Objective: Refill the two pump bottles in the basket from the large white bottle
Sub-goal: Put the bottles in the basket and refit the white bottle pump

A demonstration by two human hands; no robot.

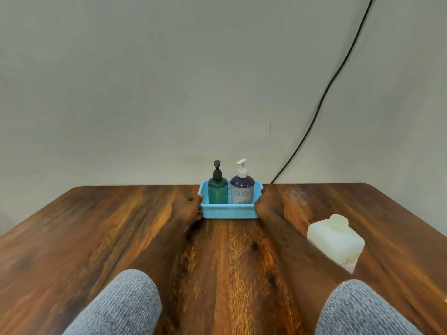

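Head view, the only one. Blue basket [228, 210] sits at the far edge of the wooden table [96, 233], close to the wall [145, 81]. Inside, upright and side by side: dark green pump bottle [217, 189] on the left, purple-and-white pump bottle [242, 189] on the right, both pumps still screwed on. Left hand [187, 205] is at the basket's left end, fingers curled onto the end wall and rim, gripping it. Right hand [262, 204] is against the right end; fingers appear to wrap the rim, though part of the hand is hidden behind the basket corner. Both arms stretched long, grey sleeves [121, 303] near the camera. Large white bottle [336, 240] stands on the table to the right, nearer the person, just beside the right forearm and partly overlapped by it. Black cable [333, 78] hangs down the wall behind. Judgement: refilling not begun; basket likely to be drawn closer first. Risks: the bottles stand tall and loose in a low basket, so a jerky pull could tip them over the rim; the right forearm, drawn back, could knock the white bottle; an uneven pull would skew the basket.
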